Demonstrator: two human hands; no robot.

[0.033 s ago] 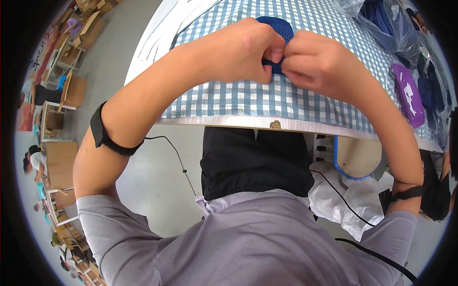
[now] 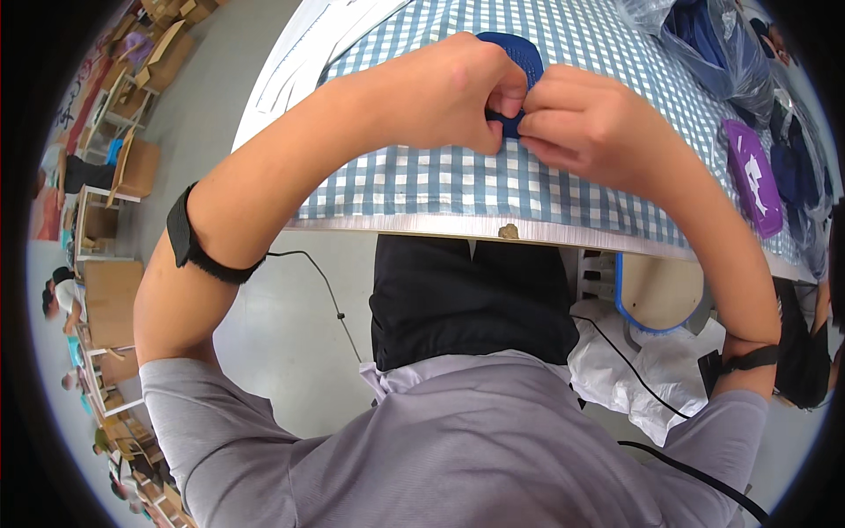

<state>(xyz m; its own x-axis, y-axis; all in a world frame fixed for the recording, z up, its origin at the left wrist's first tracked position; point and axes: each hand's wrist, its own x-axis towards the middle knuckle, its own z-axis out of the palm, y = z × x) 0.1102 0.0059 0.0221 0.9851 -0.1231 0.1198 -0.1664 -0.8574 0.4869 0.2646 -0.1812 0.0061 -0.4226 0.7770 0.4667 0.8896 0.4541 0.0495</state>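
Note:
A dark blue piece with a rounded far end and small light dots (image 2: pixel 521 55) lies on the blue-and-white checked tablecloth. It looks like a sock, though both hands cover much of it. My left hand (image 2: pixel 458 92) pinches its left edge between thumb and curled fingers. On the opposite side, my right hand (image 2: pixel 585 123) has its fingers bunched and closed at the right edge of the same piece. A narrow gap separates the fingertips of the two hands.
Clear plastic bags of dark blue items (image 2: pixel 704 48) sit at the far right. A purple oblong container (image 2: pixel 753 179) with a white figure lies near the right edge. White papers or strips (image 2: pixel 312 53) are at the far left. The table's near edge (image 2: pixel 440 224) has a chip.
My right hand has shifted slightly toward me and to the right, showing a little more of the blue piece. My left hand has stayed almost in place.

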